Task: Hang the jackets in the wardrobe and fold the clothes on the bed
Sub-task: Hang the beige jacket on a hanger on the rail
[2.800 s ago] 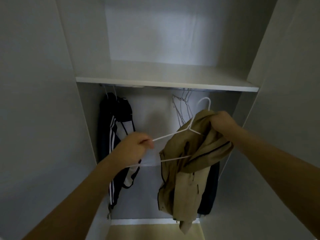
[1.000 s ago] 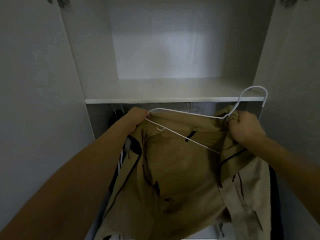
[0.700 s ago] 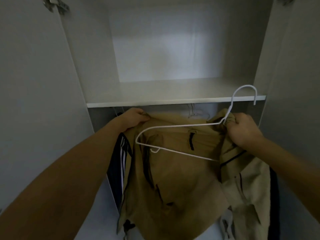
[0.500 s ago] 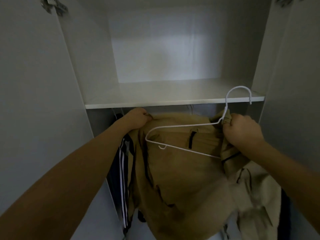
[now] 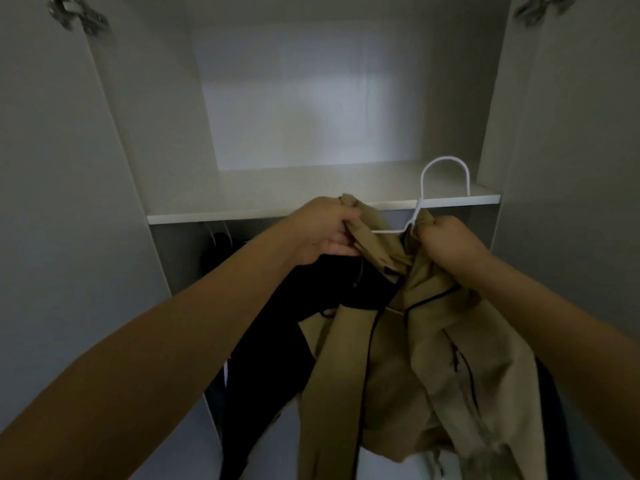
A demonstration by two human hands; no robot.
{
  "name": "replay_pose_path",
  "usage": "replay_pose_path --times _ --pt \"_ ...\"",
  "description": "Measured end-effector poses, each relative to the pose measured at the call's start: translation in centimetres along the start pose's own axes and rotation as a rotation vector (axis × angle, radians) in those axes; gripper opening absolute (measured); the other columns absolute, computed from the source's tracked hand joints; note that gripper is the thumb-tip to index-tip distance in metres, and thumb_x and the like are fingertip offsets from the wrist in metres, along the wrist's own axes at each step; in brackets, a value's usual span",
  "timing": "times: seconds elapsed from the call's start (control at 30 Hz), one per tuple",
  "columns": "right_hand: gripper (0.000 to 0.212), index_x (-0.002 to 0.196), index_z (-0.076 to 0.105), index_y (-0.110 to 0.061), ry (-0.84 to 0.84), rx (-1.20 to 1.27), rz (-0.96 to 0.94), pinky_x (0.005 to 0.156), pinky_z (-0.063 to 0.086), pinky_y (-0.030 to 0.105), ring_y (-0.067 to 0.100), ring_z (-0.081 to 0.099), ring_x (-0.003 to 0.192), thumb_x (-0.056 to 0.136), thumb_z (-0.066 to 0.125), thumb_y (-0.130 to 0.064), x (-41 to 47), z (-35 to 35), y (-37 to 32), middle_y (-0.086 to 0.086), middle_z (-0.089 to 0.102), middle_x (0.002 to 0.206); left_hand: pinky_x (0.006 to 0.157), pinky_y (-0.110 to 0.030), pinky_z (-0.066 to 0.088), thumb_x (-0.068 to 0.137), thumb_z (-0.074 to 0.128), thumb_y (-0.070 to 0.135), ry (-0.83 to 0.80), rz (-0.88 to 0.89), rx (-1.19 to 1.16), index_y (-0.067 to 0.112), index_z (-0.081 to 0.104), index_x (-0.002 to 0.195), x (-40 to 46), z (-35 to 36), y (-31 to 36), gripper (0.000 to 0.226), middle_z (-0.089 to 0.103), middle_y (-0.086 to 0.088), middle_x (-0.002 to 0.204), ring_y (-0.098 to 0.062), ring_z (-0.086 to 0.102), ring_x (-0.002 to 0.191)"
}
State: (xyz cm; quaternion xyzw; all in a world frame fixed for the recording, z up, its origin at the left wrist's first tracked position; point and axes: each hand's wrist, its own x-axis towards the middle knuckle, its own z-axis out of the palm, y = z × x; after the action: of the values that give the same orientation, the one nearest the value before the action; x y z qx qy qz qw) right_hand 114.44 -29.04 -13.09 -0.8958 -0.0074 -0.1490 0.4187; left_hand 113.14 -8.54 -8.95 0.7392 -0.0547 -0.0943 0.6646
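I hold a tan jacket (image 5: pixel 398 368) with thin black trim in front of the open wardrobe. My left hand (image 5: pixel 323 230) grips the jacket's left shoulder, bunched over one end of a white wire hanger (image 5: pixel 445 174). My right hand (image 5: pixel 446 242) grips the collar and the hanger's neck. The hanger's hook stands up in front of the shelf edge. Most of the hanger's frame is hidden inside the fabric. The jacket's dark lining shows below my left wrist.
A white shelf (image 5: pixel 242 209) crosses the wardrobe at hand height. A dark garment (image 5: pixel 221 247) hangs under it at the left. Both wardrobe doors (image 5: pixel 62 202) stand open on either side, with metal hinges (image 5: pixel 74 12) at the top.
My left hand moved right, pulling the jacket shoulder over the hanger's end; the wire frame, plainly visible before, is now mostly covered. The jacket now hangs narrower and bunched between my hands.
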Motion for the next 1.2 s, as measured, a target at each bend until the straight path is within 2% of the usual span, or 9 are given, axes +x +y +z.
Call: replay_pose_path --times 0.13,0.2,0.27,0.47,0.67,0.83,0.97,1.03,1.2 --pt "0.021 0.065 0.068 -0.02 -0.208 0.396 -0.006 0.049 0.046 0.02 0.017 0.062 0.056 0.08 0.058 -0.031 -0.9 -1.2 -1.1 -0.004 0.064 0.056 0.064 -0.025 0.057 0.092 0.059 0.022 0.187 0.188 0.232 0.018 0.067 0.081 0.1 -0.4 1.3 0.014 0.066 -0.008 0.085 -0.018 0.066 0.073" --pt "0.015 0.074 0.07 -0.026 -0.334 0.419 -0.059 0.055 0.049 0.025 0.016 0.064 0.066 0.067 0.057 -0.025 -1.3 -1.7 -1.2 -0.002 0.067 0.068 0.09 -0.03 0.05 0.086 0.058 0.038 0.227 0.266 0.545 0.035 0.066 0.056 0.1 -0.4 1.4 0.032 0.064 -0.01 0.101 -0.024 0.059 0.097" --pt "0.035 0.1 0.065 -0.028 -0.368 0.383 -0.094 0.065 0.053 0.029 0.019 0.067 0.083 0.065 0.062 -0.03 -1.6 -2.1 -1.1 0.004 0.069 0.092 0.096 -0.034 0.042 0.087 0.057 0.043 0.187 0.296 0.613 0.037 0.062 0.048 -0.2 -0.5 1.1 0.039 0.059 -0.011 0.105 -0.024 0.053 0.104" --pt "0.071 0.119 0.035 -0.033 -0.359 0.198 -0.204 0.079 0.056 0.033 0.017 0.063 0.097 0.061 0.074 -0.044 -2.7 -2.2 -0.7 0.001 0.059 0.107 0.072 -0.029 0.039 0.101 0.051 0.03 0.155 0.435 0.517 0.002 0.056 0.072 -0.2 -0.4 -0.6 0.041 0.053 -0.009 0.074 -0.015 0.051 0.07" --pt "0.106 0.118 0.025 -0.037 -0.286 -0.127 -0.3 0.085 0.054 0.031 0.007 0.055 0.102 0.037 0.082 -0.076 -3.3 -1.5 -1.3 -0.015 0.047 0.112 0.107 -0.049 0.038 0.104 0.04 0.032 0.216 0.405 0.552 0.016 0.06 0.075 0.4 1.3 1.0 0.038 0.067 -0.009 0.095 -0.034 0.061 0.104" --pt "0.053 0.114 0.036 -0.031 -0.057 -0.136 -0.319 0.069 0.051 0.034 0.017 0.061 0.087 0.078 0.067 -0.053 -3.1 0.8 -1.4 -0.012 0.055 0.097 0.105 -0.042 0.045 0.097 0.047 0.013 0.141 0.391 0.428 0.03 0.07 0.076 1.0 1.5 1.7 0.036 0.068 -0.002 0.114 -0.026 0.06 0.111" --pt "0.046 0.125 0.047 -0.032 -0.01 0.003 -0.195 0.092 0.049 0.044 0.021 0.06 0.101 0.084 0.059 -0.047 -1.5 0.9 -2.2 -0.007 0.062 0.111 0.102 -0.028 0.032 0.087 0.052 0.018 0.581 0.616 0.768 0.028 0.064 0.097 0.7 -0.5 -1.4 0.018 0.047 -0.004 0.123 -0.024 0.047 0.115" --pt "0.053 0.13 0.047 -0.034 0.01 0.087 -0.142 0.098 0.046 0.047 0.021 0.058 0.108 0.081 0.061 -0.047 -0.9 0.6 -2.3 -0.008 0.06 0.119 0.092 -0.033 0.04 0.083 0.051 0.031 0.695 0.771 0.666 0.025 0.053 0.107 -1.1 -0.9 -6.4 0.025 0.046 -0.001 0.115 -0.02 0.05 0.105" --pt "0.05 0.131 0.05 -0.028 0.048 0.379 -0.094 0.1 0.048 0.043 0.016 0.059 0.109 0.083 0.065 -0.024 -0.4 0.8 -2.9 -0.008 0.062 0.119 0.077 -0.032 0.052 0.08 0.055 0.059 0.291 0.273 0.637 0.032 0.041 0.125 -5.5 3.8 -22.4 0.054 0.054 0.012 0.107 -0.005 0.055 0.09"
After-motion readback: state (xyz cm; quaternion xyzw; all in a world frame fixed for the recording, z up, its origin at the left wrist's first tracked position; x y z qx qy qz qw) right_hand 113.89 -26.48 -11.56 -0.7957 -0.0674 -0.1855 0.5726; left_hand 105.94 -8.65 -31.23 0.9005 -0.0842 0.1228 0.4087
